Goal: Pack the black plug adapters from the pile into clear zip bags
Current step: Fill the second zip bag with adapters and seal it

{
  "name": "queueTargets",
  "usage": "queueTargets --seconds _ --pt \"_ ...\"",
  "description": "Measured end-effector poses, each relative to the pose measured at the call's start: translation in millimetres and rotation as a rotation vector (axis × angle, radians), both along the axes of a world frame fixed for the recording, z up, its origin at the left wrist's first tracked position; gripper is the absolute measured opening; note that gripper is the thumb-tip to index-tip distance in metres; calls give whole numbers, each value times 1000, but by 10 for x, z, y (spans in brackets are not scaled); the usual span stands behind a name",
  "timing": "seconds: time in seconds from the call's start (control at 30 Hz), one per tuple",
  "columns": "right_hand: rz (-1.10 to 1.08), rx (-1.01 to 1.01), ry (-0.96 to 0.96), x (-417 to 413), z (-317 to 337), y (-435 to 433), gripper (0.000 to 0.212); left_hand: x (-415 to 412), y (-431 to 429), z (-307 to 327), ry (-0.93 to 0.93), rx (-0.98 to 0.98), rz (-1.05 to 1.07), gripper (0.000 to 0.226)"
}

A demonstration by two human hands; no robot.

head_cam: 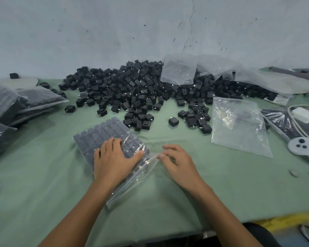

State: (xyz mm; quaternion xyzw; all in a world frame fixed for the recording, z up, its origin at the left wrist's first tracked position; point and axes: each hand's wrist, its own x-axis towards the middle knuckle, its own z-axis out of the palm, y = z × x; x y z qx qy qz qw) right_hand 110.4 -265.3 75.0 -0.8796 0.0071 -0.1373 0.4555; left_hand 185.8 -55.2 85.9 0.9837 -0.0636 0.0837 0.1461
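A big pile of black plug adapters lies across the back of the green table. In front of me is a clear zip bag filled with rows of adapters, its open mouth end pointing toward me. My left hand presses flat on the near part of this bag. My right hand is beside it, fingers loosely bent, with the fingertips touching the bag's mouth corner. An empty clear zip bag lies flat to the right.
Filled bags are stacked at the left. More empty bags lean on the pile by the wall. A white box with a cable and a grey handle-shaped device lie at the right. The table's front edge is yellow.
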Motion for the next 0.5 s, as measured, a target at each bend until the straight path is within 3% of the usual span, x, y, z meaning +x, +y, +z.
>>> queueTargets --seconds 0.13,0.27,0.5 --pt "-148 -65 -69 283 164 -216 19 6 12 -7 -1 -2 5 106" --pt "-128 -340 55 778 232 -372 43 5 21 -1 -17 7 12 106" --pt "-121 -586 334 1177 129 -514 62 -1 28 2 -5 3 10 107"
